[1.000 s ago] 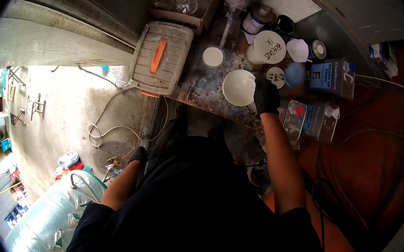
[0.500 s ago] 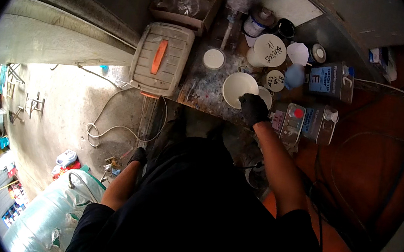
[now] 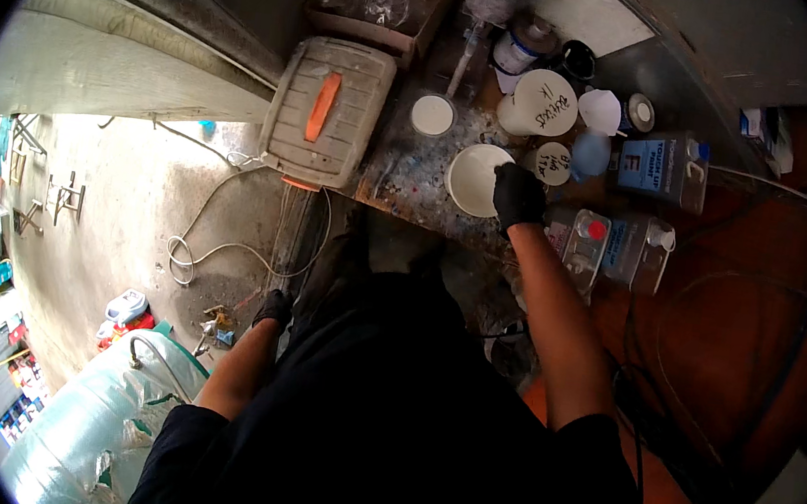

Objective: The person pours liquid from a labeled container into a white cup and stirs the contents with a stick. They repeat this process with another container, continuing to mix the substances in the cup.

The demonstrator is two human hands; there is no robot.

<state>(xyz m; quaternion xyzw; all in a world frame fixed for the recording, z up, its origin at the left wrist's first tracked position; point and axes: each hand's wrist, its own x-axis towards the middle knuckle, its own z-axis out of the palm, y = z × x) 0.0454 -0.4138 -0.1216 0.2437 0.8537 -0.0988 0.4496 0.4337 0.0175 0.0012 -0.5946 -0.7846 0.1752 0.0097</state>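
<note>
My right hand (image 3: 519,198), in a black glove, is at the right rim of a round white tub (image 3: 472,182) near the front edge of the worktable. Its fingers are curled in. What they hold, if anything, is hidden under the glove. Just beyond it stand a small white pot with a marked lid (image 3: 551,163) and a larger white tub with a marked lid (image 3: 546,103). Low at my side hangs my left hand (image 3: 273,309), also black-gloved and away from the table. Its fingers are too dark to make out.
A grey lidded box with an orange handle (image 3: 325,111) stands at the table's left. Clear plastic jugs (image 3: 637,253) line the right side, near a blue cup (image 3: 591,155). Paint cans (image 3: 523,47) stand behind. A pale hose (image 3: 195,226) loops over the floor.
My right hand has moved up along the tub's right rim, from its near edge. The view has shifted slightly. My left hand still hangs low.
</note>
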